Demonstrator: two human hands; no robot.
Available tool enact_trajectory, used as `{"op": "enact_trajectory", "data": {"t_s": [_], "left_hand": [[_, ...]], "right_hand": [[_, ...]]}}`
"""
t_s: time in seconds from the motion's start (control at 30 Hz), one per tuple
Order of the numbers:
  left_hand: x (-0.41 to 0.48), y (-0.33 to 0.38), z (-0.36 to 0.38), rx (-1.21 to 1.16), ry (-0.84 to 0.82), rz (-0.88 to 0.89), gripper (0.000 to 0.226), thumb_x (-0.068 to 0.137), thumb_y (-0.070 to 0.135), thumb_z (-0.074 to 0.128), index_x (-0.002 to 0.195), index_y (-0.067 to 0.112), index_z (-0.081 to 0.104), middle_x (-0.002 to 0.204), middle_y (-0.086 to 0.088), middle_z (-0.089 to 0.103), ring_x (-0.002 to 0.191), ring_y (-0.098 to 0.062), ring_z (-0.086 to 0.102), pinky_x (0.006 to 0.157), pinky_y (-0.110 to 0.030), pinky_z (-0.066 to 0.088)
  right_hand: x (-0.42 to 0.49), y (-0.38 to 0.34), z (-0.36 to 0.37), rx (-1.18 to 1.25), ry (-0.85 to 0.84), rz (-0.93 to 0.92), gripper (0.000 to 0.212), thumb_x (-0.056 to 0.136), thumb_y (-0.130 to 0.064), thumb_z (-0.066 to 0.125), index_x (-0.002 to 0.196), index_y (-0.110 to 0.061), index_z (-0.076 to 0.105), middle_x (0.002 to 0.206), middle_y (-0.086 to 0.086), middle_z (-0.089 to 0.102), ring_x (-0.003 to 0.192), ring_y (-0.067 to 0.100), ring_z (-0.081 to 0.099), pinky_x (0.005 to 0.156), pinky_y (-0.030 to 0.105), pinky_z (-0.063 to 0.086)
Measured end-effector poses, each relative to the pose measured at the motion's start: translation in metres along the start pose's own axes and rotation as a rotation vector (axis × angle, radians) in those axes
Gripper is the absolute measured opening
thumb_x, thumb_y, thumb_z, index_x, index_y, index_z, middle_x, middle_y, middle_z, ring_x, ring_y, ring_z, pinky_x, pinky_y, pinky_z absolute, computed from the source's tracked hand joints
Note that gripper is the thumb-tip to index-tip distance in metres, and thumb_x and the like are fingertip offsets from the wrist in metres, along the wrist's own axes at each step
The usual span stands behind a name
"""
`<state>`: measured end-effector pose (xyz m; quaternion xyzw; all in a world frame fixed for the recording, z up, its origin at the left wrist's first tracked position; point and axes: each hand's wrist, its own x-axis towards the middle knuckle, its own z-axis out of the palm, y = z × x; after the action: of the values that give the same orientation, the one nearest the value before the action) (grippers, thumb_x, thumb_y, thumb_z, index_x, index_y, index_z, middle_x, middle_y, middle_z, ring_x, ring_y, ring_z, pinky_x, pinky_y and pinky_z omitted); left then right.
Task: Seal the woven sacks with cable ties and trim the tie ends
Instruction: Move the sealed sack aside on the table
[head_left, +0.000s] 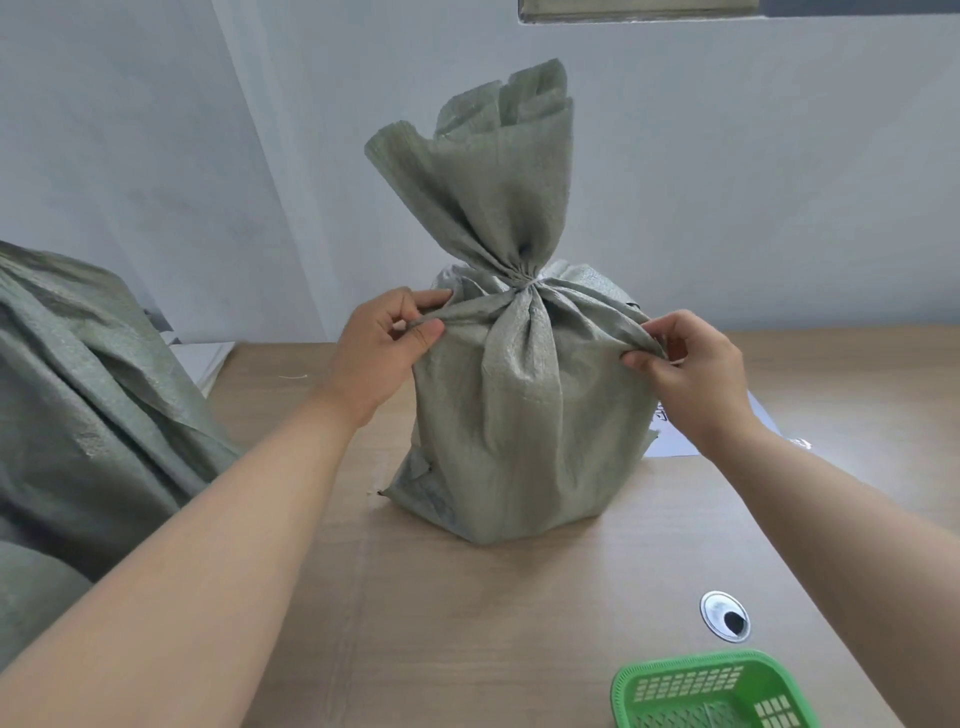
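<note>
One view, head camera. Item 1: woven sack (519, 415), upright on the table (467, 623), long axis vertical, neck cinched by a pale cable tie (523, 283); I see no tie tail. Item 2: left hand (379, 353) pinches a shoulder fold left of the neck; right hand (691, 374) pinches one on the right; I judge both equally near. Item 3: green basket (675, 661), near right; contents indiscernible.

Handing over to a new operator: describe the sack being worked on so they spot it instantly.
On the wooden table, near the wall, stands a grey-green sack, left hand and right hand pinching its shoulders. Unlike the limp sacks heaped at the left, it is upright, its neck cinched and its top fanned out.
</note>
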<state>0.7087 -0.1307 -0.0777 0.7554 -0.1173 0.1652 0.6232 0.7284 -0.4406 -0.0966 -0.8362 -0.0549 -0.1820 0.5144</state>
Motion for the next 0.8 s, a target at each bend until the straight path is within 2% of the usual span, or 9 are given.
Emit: {"op": "enact_trajectory", "data": {"t_s": [0.1,0.17,0.23,0.3,0.4,0.47,0.53,0.67,0.8], "left_hand": [[-0.008,-0.005,0.0,-0.061,0.032,-0.019,0.032,0.092,0.006,0.064,0.066,0.021,0.053,0.126,0.001,0.069,0.12,-0.019,0.065,0.097,-0.042,0.053],[-0.018,-0.012,0.003,-0.099,0.058,-0.053,0.031,0.096,0.002,0.062,0.071,0.013,0.048,0.134,-0.001,0.064,0.113,-0.012,0.067,0.09,-0.035,0.054],[-0.022,-0.015,0.004,-0.116,0.096,-0.07,0.026,0.096,0.003,0.063,0.076,0.012,0.048,0.137,0.002,0.06,0.105,-0.007,0.068,0.084,-0.025,0.055],[-0.022,-0.013,0.004,-0.1,0.103,-0.086,0.016,0.089,0.014,0.074,0.089,0.016,0.058,0.136,0.006,0.059,0.106,-0.009,0.066,0.084,-0.022,0.054],[-0.021,-0.006,0.006,-0.024,0.068,-0.118,0.047,0.076,0.034,0.08,0.118,0.03,0.063,0.127,0.013,0.065,0.114,-0.01,0.063,0.089,-0.023,0.054],[-0.021,-0.003,0.009,-0.004,0.036,-0.128,0.054,0.079,0.026,0.081,0.128,0.031,0.06,0.125,0.011,0.066,0.113,-0.003,0.062,0.088,-0.018,0.052],[-0.02,-0.003,0.012,-0.012,0.028,-0.122,0.058,0.083,0.014,0.08,0.134,0.025,0.056,0.129,0.007,0.064,0.112,0.001,0.062,0.089,-0.015,0.05],[-0.02,-0.003,0.014,-0.011,0.024,-0.128,0.061,0.084,0.007,0.079,0.137,0.021,0.054,0.132,0.003,0.063,0.113,-0.002,0.063,0.091,-0.017,0.05],[-0.021,-0.001,0.017,-0.015,0.062,-0.122,0.064,0.084,-0.001,0.076,0.14,0.013,0.05,0.123,0.007,0.064,0.102,0.008,0.064,0.085,-0.012,0.05]], "right_hand": [[-0.007,0.002,-0.002,0.051,-0.026,-0.025,0.022,0.08,-0.008,0.078,0.083,-0.028,0.068,0.081,-0.005,0.064,0.076,0.014,0.055,0.072,0.03,0.046],[-0.015,0.006,0.002,0.114,-0.058,-0.01,0.025,0.08,-0.01,0.079,0.085,-0.031,0.066,0.089,-0.004,0.065,0.081,0.013,0.056,0.074,0.031,0.048],[-0.017,0.003,0.004,0.158,-0.08,0.0,0.033,0.079,-0.013,0.082,0.097,-0.033,0.063,0.108,0.0,0.062,0.093,0.013,0.058,0.081,0.033,0.052],[-0.015,-0.004,0.004,0.209,-0.132,0.018,0.056,0.077,-0.013,0.084,0.12,-0.038,0.057,0.118,0.0,0.056,0.099,0.009,0.058,0.087,0.027,0.053],[-0.009,-0.006,0.004,0.262,-0.263,0.063,0.083,0.071,-0.026,0.089,0.136,-0.053,0.044,0.133,-0.004,0.051,0.118,0.006,0.057,0.101,0.032,0.05],[-0.006,-0.003,0.005,0.235,-0.309,0.074,0.086,0.062,-0.041,0.09,0.134,-0.056,0.045,0.143,-0.008,0.049,0.131,0.01,0.052,0.108,0.04,0.046],[-0.005,0.001,0.007,0.239,-0.312,0.081,0.09,0.057,-0.048,0.09,0.135,-0.053,0.046,0.144,-0.009,0.05,0.132,0.01,0.052,0.109,0.042,0.046],[-0.005,0.003,0.007,0.276,-0.303,0.089,0.1,0.054,-0.049,0.091,0.142,-0.045,0.043,0.144,-0.013,0.049,0.13,0.007,0.053,0.11,0.039,0.046],[-0.004,0.005,0.007,0.272,-0.304,0.098,0.101,0.052,-0.049,0.092,0.141,-0.045,0.043,0.143,-0.012,0.051,0.129,0.008,0.054,0.11,0.04,0.046]]}}
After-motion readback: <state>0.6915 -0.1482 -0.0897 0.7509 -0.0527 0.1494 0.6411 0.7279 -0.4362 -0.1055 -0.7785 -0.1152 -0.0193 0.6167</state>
